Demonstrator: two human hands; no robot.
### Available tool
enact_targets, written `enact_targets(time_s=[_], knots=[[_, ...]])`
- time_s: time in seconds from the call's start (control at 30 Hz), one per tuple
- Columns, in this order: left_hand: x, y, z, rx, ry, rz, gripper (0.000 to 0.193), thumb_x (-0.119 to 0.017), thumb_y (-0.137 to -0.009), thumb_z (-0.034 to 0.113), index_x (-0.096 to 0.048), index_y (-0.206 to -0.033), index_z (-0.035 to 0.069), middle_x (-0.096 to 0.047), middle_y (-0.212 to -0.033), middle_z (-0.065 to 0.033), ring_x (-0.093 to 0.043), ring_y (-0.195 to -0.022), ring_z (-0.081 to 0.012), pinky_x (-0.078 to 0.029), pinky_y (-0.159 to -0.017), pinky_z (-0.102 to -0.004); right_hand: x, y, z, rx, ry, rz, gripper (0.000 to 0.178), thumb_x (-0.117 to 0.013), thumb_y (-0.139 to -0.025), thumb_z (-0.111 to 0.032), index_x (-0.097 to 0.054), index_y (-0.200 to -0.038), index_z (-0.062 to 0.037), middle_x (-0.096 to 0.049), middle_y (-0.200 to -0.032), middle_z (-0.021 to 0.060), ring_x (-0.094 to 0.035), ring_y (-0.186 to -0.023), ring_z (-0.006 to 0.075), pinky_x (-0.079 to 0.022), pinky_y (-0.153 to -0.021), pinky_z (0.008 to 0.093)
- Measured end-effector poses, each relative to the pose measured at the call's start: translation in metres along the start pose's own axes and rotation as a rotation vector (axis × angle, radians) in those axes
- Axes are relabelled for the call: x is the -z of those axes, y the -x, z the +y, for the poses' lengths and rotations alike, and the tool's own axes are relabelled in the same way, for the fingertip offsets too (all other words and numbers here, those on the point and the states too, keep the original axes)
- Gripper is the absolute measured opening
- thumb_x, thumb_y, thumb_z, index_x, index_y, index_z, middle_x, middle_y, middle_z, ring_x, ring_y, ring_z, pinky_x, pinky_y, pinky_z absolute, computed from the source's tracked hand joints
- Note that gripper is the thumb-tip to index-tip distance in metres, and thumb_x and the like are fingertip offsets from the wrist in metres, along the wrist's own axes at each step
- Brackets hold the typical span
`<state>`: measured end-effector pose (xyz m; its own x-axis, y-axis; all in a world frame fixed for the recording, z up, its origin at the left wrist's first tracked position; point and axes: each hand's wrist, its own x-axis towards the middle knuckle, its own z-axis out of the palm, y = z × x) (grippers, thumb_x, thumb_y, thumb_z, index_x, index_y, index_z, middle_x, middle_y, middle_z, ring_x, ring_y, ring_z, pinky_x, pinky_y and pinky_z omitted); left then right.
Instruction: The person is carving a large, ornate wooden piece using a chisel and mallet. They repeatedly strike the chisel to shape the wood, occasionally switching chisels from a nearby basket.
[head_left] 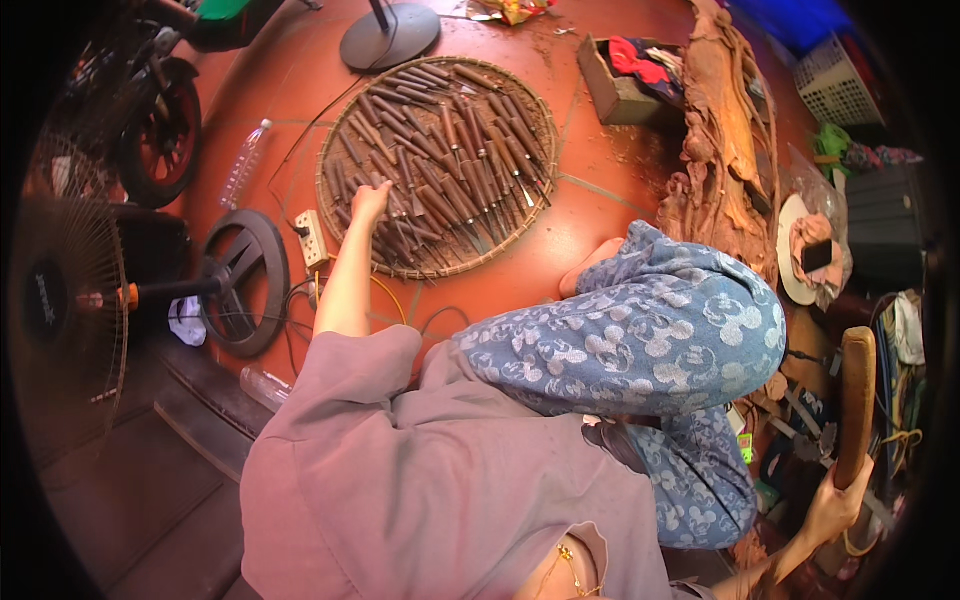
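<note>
A round woven tray [322,165] on the red tiled floor holds many wood-carving chisels [455,150] with brown wooden handles, packed side by side. My left hand [370,203] is over the tray's left part, its fingers drawn together at the chisels' handles. Whether a chisel is between those fingers is too small to tell. Out to the right, my right hand [838,503] grips the lower end of a wooden club-shaped mallet [857,400], held upright and away from the tray.
A carved wooden piece [722,150] lies right of the tray, by a cardboard box [615,95] with cloth. To the left are a power strip [311,238] with cords, a fan [70,300], a black round base [243,275], a plastic bottle [243,168] and a motorbike wheel [162,135].
</note>
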<state>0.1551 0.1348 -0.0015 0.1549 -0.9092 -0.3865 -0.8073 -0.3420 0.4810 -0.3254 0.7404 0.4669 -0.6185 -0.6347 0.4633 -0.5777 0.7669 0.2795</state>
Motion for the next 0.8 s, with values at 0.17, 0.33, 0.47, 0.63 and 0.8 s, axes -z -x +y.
enact_targets(time_s=[0.17,0.33,0.47,0.63,0.8], knots=[[0.011,-0.028,-0.001,0.066,-0.257,0.009,0.076,-0.063,-0.086,0.054,-0.051,-0.129,-0.007,-0.060,-0.124,-0.0256,-0.059,-0.114,-0.0369,-0.047,-0.095,-0.0458,0.000,0.008,0.020,0.103,0.085,0.043,0.044,-0.067,-0.084,-0.010,-0.056,-0.125,-0.0141,-0.067,-0.107,0.0147,-0.066,-0.096,0.0352,-0.050,-0.076,0.0397],[0.010,-0.001,0.030,0.002,-0.265,0.195,0.069,-0.073,-0.082,0.041,-0.049,-0.129,-0.004,-0.057,-0.128,-0.0256,-0.057,-0.117,-0.0398,-0.046,-0.097,-0.0481,-0.022,0.012,0.010,0.015,-0.013,-0.109,0.037,-0.069,-0.083,-0.012,-0.057,-0.118,-0.0136,-0.067,-0.096,0.0172,-0.066,-0.088,0.0372,-0.050,-0.072,0.0407],[0.026,0.034,0.084,-0.333,-0.128,0.136,0.040,-0.058,-0.085,0.032,-0.068,-0.113,0.006,-0.067,-0.113,-0.0205,-0.063,-0.107,-0.0369,-0.049,-0.093,-0.0446,-0.074,0.013,-0.008,-0.058,-0.191,-0.254,0.031,-0.070,-0.079,-0.007,-0.057,-0.108,-0.0079,-0.065,-0.089,0.0176,-0.064,-0.082,0.0402,-0.050,-0.071,0.0402],[0.011,0.049,0.099,-0.341,-0.153,-0.050,0.033,-0.055,-0.084,0.029,-0.073,-0.105,0.010,-0.071,-0.104,-0.0164,-0.065,-0.104,-0.0349,-0.050,-0.093,-0.0424,-0.113,0.020,-0.037,-0.134,-0.563,-0.470,0.030,-0.071,-0.072,-0.005,-0.056,-0.098,-0.0012,-0.059,-0.075,0.0177,-0.058,-0.067,0.0351,-0.048,-0.066,0.0346],[-0.010,0.029,0.095,-0.241,0.036,-0.180,0.032,-0.060,-0.082,0.027,-0.073,-0.106,0.009,-0.071,-0.100,-0.0169,-0.067,-0.101,-0.0330,-0.051,-0.091,-0.0416,-0.108,0.017,-0.041,-0.082,-0.600,-0.577,0.030,-0.071,-0.068,-0.003,-0.055,-0.093,-0.0007,-0.056,-0.073,0.0155,-0.058,-0.065,0.0248,-0.048,-0.067,0.0326]])
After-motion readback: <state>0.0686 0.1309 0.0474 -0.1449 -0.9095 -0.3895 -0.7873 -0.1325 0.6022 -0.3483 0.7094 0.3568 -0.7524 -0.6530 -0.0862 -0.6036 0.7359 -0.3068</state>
